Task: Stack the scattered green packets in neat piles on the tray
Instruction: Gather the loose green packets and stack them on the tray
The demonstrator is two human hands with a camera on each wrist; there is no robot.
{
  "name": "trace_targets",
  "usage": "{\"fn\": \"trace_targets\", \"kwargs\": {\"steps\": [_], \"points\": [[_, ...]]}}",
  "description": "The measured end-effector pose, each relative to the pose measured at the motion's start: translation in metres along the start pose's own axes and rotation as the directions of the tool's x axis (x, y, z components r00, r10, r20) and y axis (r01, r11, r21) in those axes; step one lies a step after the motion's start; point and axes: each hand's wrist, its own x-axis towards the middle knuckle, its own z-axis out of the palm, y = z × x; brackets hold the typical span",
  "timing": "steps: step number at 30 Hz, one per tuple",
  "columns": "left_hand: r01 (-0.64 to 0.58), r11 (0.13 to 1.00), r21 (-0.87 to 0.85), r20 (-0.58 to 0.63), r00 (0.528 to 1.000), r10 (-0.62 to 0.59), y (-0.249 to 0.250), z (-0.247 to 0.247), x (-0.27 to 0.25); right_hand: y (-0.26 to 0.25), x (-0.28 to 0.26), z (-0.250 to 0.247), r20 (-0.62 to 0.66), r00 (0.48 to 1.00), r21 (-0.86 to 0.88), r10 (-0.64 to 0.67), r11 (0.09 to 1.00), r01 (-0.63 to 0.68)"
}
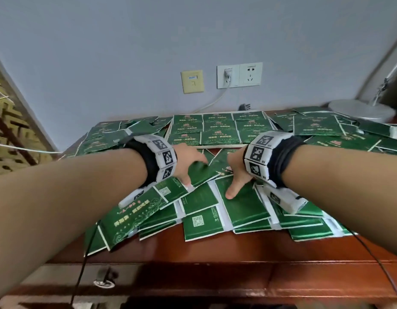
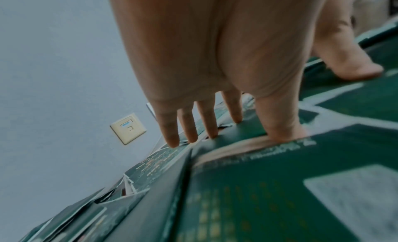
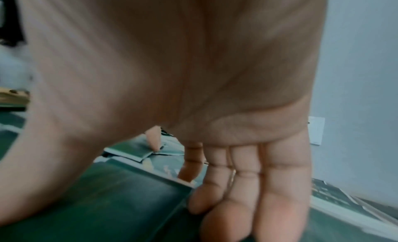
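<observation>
A reddish-brown wooden desk (image 1: 226, 248) stands against a pale grey wall (image 1: 126, 52), and loose green packets (image 1: 202, 224) lie overlapping across most of its top, some face up with gold print, others showing a white code square. Toward the wall sits the shallow tray (image 1: 215, 147), its light rim framing green packets laid flat in tidy rows (image 1: 219, 128). A round grey lamp base (image 1: 362, 111) rests at the desk's far right corner.

Both forearms reach in over the near heap, each wearing a white wristband with black markers. The left hand (image 1: 188, 162) lies palm down with its fingers (image 2: 187, 126) straight and slightly fanned, the tips and thumb touching the packets just in front of the tray. The right hand (image 1: 236, 172) is likewise spread flat, thumb pressed on a packet, fingers (image 3: 243, 177) extended; neither hand grasps anything.

On the wall hang a white double socket (image 1: 239, 75) with a plugged-in white cable and a cream data outlet (image 1: 192, 81).
</observation>
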Motion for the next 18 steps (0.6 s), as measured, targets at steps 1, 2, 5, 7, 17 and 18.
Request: {"fn": "trace_targets", "kwargs": {"steps": [1, 2, 5, 7, 17, 18], "points": [[0.0, 1.0, 0.021, 0.013, 1.0, 0.0, 0.002, 0.002, 0.001, -0.001, 0.001, 0.001, 0.01, 1.0, -0.006, 0.008, 1.0, -0.008], [0.001, 1.0, 0.025, 0.023, 1.0, -0.002, 0.003, 0.003, 0.001, -0.002, 0.001, 0.0, 0.014, 1.0, -0.003, 0.014, 1.0, -0.014], [-0.003, 0.999, 0.035, 0.022, 1.0, 0.003, 0.001, 0.003, 0.004, -0.005, 0.001, -0.001, 0.037, 0.999, -0.004, 0.038, 0.999, -0.038], [-0.011, 0.998, 0.065, 0.027, 1.0, 0.009, 0.001, 0.002, 0.007, -0.007, 0.005, -0.001, 0.043, 0.999, -0.009, 0.02, 1.0, -0.02], [0.059, 0.99, 0.128, -0.005, 0.998, -0.059, -0.004, 0.005, 0.024, -0.005, 0.016, 0.0, 0.034, 0.999, 0.073, 0.02, 0.997, -0.022], [0.074, 0.989, 0.131, -0.017, 0.997, -0.072, -0.005, 0.006, 0.023, -0.005, 0.015, 0.001, 0.034, 0.999, 0.085, 0.016, 0.996, -0.019]]}}
